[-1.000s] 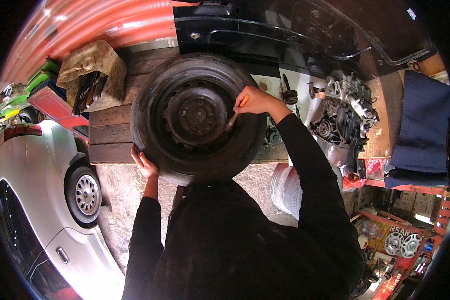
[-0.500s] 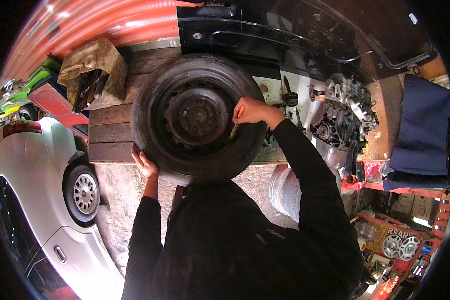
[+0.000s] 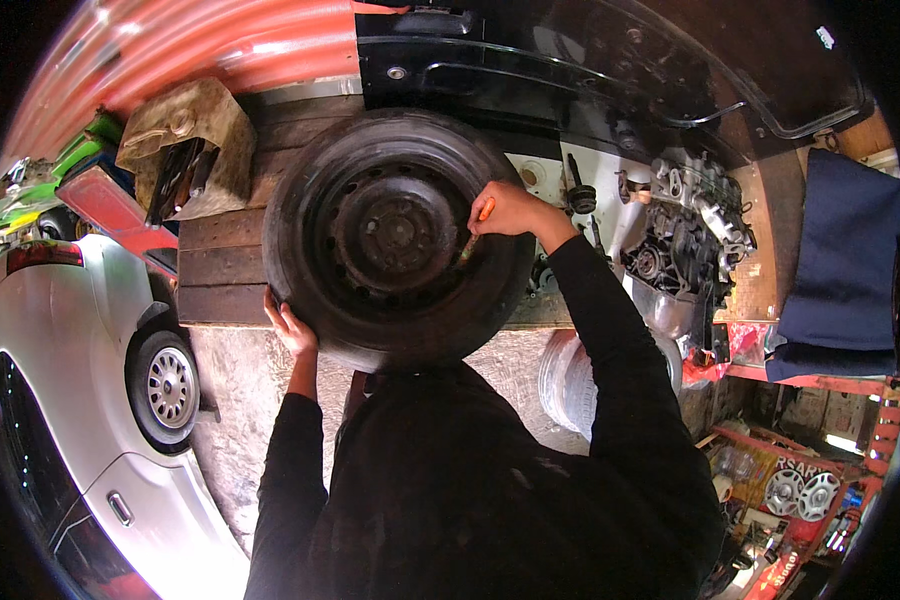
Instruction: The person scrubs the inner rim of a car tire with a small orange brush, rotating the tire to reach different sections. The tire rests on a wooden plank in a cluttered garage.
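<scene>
A car wheel, a black tyre on a dark steel rim, lies tilted on the wooden bench in front of me. With my left hand I hold its near left edge, fingers against the tyre's outer side. My right hand is closed round a slim orange-handled brush over the right part of the wheel. The brush's tip points down to where the tyre meets the rim's right edge; its bristles are too small to make out clearly.
Left on the plank bench stands a cut-open container of tools. An engine sits to the right, with a dark blue cloth beyond. A white car stands at left. Another tyre is below the bench.
My right hand has shifted slightly to the right and turned, so more of the brush shows, its tip still by the rim's edge. My left hand and the wheel look nearly unmoved.
</scene>
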The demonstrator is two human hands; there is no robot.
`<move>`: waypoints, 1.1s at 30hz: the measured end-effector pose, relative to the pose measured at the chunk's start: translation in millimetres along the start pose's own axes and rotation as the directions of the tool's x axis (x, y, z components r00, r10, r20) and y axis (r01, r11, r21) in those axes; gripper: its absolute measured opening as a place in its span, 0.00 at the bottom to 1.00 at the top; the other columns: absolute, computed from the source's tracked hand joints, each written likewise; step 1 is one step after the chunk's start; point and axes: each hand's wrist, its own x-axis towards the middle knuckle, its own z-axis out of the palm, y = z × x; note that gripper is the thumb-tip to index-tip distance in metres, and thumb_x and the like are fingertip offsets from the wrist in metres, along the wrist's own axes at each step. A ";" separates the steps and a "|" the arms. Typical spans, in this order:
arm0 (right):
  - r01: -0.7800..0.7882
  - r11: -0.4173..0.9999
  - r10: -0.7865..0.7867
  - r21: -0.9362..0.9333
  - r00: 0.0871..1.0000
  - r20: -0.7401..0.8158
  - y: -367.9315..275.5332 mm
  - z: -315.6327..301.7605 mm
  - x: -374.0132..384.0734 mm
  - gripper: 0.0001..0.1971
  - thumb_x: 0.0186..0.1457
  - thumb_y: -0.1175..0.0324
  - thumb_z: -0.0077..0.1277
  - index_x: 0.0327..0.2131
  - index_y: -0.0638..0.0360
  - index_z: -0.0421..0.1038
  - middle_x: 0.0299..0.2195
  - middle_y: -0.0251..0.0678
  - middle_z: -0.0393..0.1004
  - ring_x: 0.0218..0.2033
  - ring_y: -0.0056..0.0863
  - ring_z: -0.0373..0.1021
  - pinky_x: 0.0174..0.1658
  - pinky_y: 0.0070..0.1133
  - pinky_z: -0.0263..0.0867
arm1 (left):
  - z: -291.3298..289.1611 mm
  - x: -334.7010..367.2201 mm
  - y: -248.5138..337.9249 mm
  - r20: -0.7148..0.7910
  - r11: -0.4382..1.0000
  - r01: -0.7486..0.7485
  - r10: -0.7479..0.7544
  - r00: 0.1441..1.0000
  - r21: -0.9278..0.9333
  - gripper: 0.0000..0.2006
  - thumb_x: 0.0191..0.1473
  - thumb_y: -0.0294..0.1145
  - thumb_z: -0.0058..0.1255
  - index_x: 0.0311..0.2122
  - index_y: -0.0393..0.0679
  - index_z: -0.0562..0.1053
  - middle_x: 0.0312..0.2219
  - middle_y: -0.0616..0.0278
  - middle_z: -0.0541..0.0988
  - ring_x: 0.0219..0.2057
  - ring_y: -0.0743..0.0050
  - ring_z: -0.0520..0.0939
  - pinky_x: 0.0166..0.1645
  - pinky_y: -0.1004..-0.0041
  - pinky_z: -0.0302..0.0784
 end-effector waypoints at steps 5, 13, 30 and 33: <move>0.004 1.000 -0.003 0.026 1.000 -0.027 8.6 -3.3 -5.1 0.10 0.45 0.68 0.65 0.33 0.58 0.84 0.31 0.41 0.84 0.34 0.34 0.80 0.42 0.29 0.74 | -1.0 -1.1 3.9 -0.003 0.998 0.038 -0.038 0.999 0.044 0.28 0.65 0.38 0.33 0.67 0.35 0.58 0.65 0.42 0.63 0.67 0.47 0.63 0.71 0.59 0.52; 0.062 0.965 -0.059 -0.255 0.998 0.021 -21.2 9.1 -11.5 0.07 0.46 0.70 0.62 0.31 0.57 0.83 0.33 0.40 0.83 0.42 0.42 0.76 0.50 0.33 0.71 | -2.7 -0.8 0.1 -0.007 0.998 0.003 -0.002 1.000 0.056 0.27 0.65 0.36 0.34 0.67 0.37 0.59 0.65 0.43 0.64 0.67 0.47 0.63 0.71 0.60 0.52; 0.027 0.922 -0.032 -0.387 0.999 -0.008 -40.2 -8.3 13.3 0.08 0.41 0.77 0.57 0.29 0.60 0.81 0.32 0.49 0.81 0.37 0.47 0.79 0.41 0.38 0.75 | 1.5 -2.2 -2.3 -0.037 1.000 0.005 -0.004 0.999 0.027 0.27 0.66 0.35 0.34 0.67 0.37 0.59 0.64 0.42 0.65 0.66 0.46 0.64 0.71 0.59 0.53; 0.138 0.900 -0.092 -0.414 0.987 0.128 -30.3 21.2 2.3 0.07 0.43 0.78 0.57 0.29 0.60 0.81 0.33 0.48 0.82 0.38 0.47 0.79 0.43 0.38 0.74 | 3.1 -1.6 1.8 -0.006 1.000 0.018 -0.018 1.000 0.022 0.26 0.66 0.35 0.35 0.67 0.37 0.59 0.64 0.42 0.65 0.66 0.45 0.64 0.70 0.58 0.54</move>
